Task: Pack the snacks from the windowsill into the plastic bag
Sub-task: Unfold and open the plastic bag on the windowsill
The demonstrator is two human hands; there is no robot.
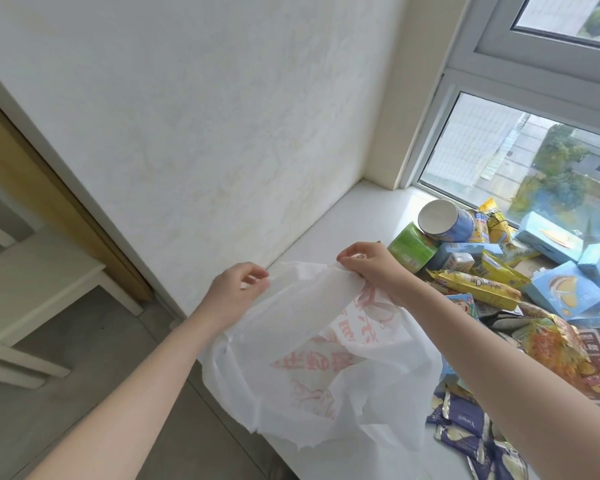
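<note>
Two hands pinch top edge of plastic bag (pixel 326 362): left hand (pixel 236 289) at bag's left corner, right hand (pixel 371 268) at bag's right. Bag droops over windowsill (pixel 354 216) edge. Snacks (pixel 492 282) heaped right of bag; can (pixel 445 220) on its side, beyond bag.

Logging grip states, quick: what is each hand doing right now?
Left hand: closed, pinching the top edge of the plastic bag.
Right hand: closed, pinching the same edge further along.

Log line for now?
left hand: pinches plastic bag | right hand: pinches plastic bag | snacks: piled on windowsill
</note>
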